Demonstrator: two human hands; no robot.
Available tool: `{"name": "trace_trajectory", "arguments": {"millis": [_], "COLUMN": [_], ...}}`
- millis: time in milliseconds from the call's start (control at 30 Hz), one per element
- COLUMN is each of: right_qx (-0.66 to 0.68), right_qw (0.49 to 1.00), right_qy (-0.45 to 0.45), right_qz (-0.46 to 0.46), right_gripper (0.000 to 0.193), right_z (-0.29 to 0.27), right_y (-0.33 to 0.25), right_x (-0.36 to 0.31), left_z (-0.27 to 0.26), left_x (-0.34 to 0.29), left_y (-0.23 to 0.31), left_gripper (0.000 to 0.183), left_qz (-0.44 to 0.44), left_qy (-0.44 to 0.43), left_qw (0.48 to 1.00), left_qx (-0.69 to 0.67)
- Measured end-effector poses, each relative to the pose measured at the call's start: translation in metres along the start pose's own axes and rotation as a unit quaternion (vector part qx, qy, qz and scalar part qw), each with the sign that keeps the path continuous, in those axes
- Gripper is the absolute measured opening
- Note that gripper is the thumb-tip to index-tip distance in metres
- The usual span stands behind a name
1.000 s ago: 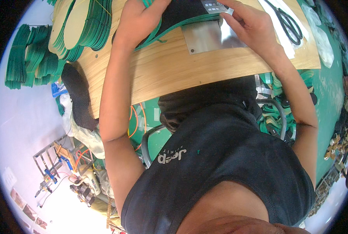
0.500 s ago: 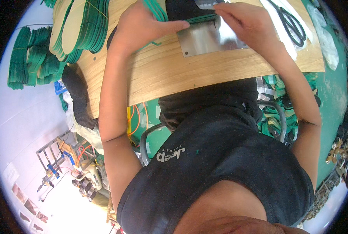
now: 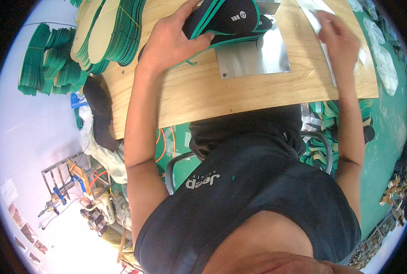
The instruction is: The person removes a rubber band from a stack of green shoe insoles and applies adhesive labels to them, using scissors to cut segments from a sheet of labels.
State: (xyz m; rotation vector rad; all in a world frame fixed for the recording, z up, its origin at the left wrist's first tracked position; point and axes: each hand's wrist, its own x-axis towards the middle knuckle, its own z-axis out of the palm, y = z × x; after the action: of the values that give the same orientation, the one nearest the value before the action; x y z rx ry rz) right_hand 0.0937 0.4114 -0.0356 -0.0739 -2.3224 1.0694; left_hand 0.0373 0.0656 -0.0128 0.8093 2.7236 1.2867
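My left hand [image 3: 169, 45] is closed around a few black insoles with green edges [image 3: 226, 23], thumb on their near side. White print shows on the upper insole, and the fingers behind are partly hidden. Under the insoles' right end lies a shiny metal plate [image 3: 253, 59] with a small hole in its near left corner. My right hand [image 3: 342, 45] hangs over white sheets [image 3: 309, 11] at the table's right side. Its fingers are bent and smeared by motion, so what they hold, if anything, does not show.
Banded stacks of cream and green insoles [image 3: 114, 34] stand at the table's far left. More green bundles [image 3: 34, 64] are beyond them. Black knit cloth [image 3: 99, 112] hangs at the wooden table's [image 3: 203, 98] left edge. Loose insoles [image 3: 315, 157] lie below on the right, beside a chair arm [image 3: 326, 146].
My right hand has left the insoles and moved right, over the white sheets where black-handled scissors showed. The insoles in my left hand have turned, with the printed face now showing.
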Motion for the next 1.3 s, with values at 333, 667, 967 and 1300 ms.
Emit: {"name": "trace_trajectory", "arguments": {"millis": [333, 667, 967, 1300], "right_qx": [-0.043, 0.016, -0.071, -0.115], "right_qw": [0.998, 0.992, 0.955, 0.928], "right_qy": [0.003, 0.086, -0.125, -0.215], "right_qz": [0.043, 0.09, -0.261, -0.28], "right_gripper": [0.018, 0.021, 0.017, 0.039], "right_z": [0.023, 0.016, 0.075, 0.061], "right_y": [-0.016, 0.01, -0.033, -0.034], "right_x": [-0.005, 0.018, -0.042, -0.041], "left_z": [0.004, -0.014, -0.018, -0.012], "left_x": [0.006, 0.001, -0.002, 0.011], "left_y": [0.004, -0.053, -0.054, -0.046], "left_gripper": [0.092, 0.039, 0.028, 0.024], "left_qz": [0.021, -0.016, -0.022, -0.039], "left_qy": [-0.064, 0.106, 0.17, 0.171], "left_qw": [0.986, 0.979, 0.96, 0.955], "left_qx": [0.151, -0.174, -0.221, -0.238]}}
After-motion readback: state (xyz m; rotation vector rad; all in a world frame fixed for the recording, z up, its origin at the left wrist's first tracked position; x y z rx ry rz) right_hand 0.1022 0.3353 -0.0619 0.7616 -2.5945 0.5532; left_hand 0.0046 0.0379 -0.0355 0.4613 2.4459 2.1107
